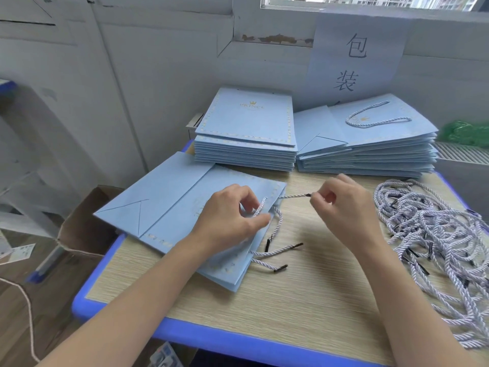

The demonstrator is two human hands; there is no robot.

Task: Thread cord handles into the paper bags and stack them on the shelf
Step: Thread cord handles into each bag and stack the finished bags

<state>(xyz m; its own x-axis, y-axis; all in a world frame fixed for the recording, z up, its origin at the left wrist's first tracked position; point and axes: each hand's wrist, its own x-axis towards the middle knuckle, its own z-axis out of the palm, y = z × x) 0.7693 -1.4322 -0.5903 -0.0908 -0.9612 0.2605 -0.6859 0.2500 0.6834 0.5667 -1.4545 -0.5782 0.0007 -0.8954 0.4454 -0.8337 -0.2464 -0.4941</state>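
With my left hand [232, 213] pinching the cord [267, 207] at the bag [169, 207] lying near-left on the surface [304, 300] and my right hand [341, 205] clamped on its black tip, a hard tug could tear the hole.

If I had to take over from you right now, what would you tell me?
Left hand pinches a cord loop on the flat bag in front. Right hand pinches that cord by its black tip, beside the bag's top edge.
Three more cord ends stick out of this bag.
Back right stack: top bag has a handle. Back left stack: no handle shows.
Loose cords lie right.
Left: finish threading, stack it, do the rest.
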